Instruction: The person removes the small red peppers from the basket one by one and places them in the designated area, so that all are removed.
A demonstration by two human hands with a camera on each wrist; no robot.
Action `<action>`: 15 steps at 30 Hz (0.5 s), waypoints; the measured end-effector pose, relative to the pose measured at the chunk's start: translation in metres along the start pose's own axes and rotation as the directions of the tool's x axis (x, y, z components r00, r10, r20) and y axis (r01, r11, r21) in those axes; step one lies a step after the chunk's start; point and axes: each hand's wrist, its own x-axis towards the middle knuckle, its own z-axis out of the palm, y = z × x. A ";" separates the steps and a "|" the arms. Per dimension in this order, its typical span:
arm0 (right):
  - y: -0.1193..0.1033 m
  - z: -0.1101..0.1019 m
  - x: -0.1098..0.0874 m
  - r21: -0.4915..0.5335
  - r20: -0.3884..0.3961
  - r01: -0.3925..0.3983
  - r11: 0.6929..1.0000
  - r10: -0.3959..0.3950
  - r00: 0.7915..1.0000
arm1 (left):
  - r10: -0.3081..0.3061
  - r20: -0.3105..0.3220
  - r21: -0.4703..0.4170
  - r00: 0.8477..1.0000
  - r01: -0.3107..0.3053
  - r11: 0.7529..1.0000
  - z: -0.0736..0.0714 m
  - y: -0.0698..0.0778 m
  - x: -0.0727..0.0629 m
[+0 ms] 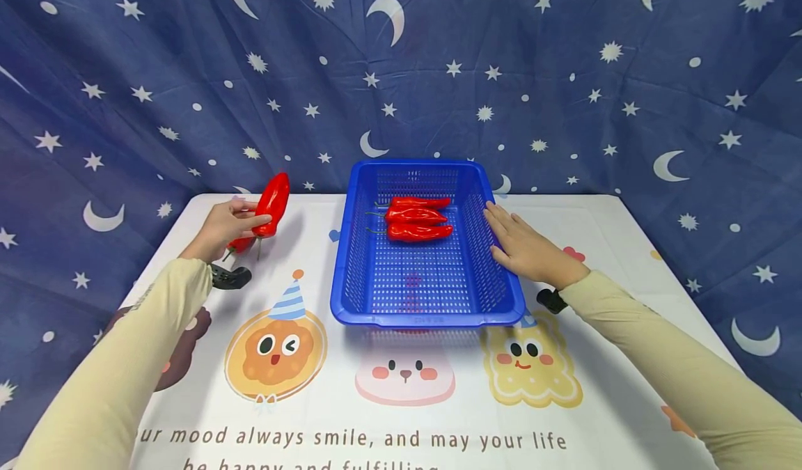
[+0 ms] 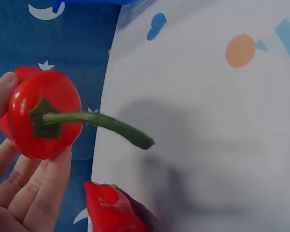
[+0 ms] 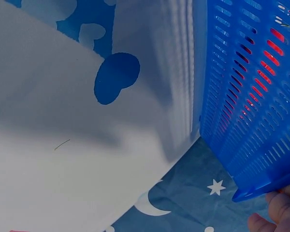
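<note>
Head view, left hand [image 1: 228, 228]: thumb and fingers pinch one pepper, above the table's left side.
Loose red chili pepper [image 1: 240, 246]: on the tablecloth [image 1: 301, 372], partly hidden behind left hand; might roll if brushed by hand or hanging stem.
Held red chili pepper [image 1: 274, 205]: in the air, left of basket, tip up, stem down. Grip near stem end on slick-looking skin; could swivel or slip. Look: long, tapering, glossy; left wrist view gives rounded shoulders, angular green calyx, curved green stem.
Blue perforated basket [image 1: 426, 319]: left rim could catch a pepper carried too low.
Three red chili peppers [image 1: 418, 232]: side by side in the basket, stems leftward, shiny; a drop from height could scatter the row.
Right hand [image 1: 532, 248]: fingers straight against right rim, nothing clasped; pressing hard might shift the basket.
</note>
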 end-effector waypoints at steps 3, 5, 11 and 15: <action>0.000 0.000 0.000 0.006 -0.001 0.000 1.000 0.000 1.000 | -0.008 0.002 -0.005 1.000 0.008 1.000 0.001 -0.004 0.003; 0.000 0.001 0.000 0.008 -0.002 -0.001 1.000 0.001 1.000 | -0.015 0.001 0.000 1.000 0.015 1.000 0.002 -0.006 0.004; 0.000 0.000 0.000 0.002 -0.007 0.004 1.000 -0.004 1.000 | -0.050 0.002 0.021 0.999 0.050 0.999 0.003 -0.013 0.009; 0.000 0.001 0.000 -0.002 -0.009 0.005 1.000 -0.005 1.000 | -0.074 0.005 0.037 0.997 0.074 0.997 0.004 -0.016 0.010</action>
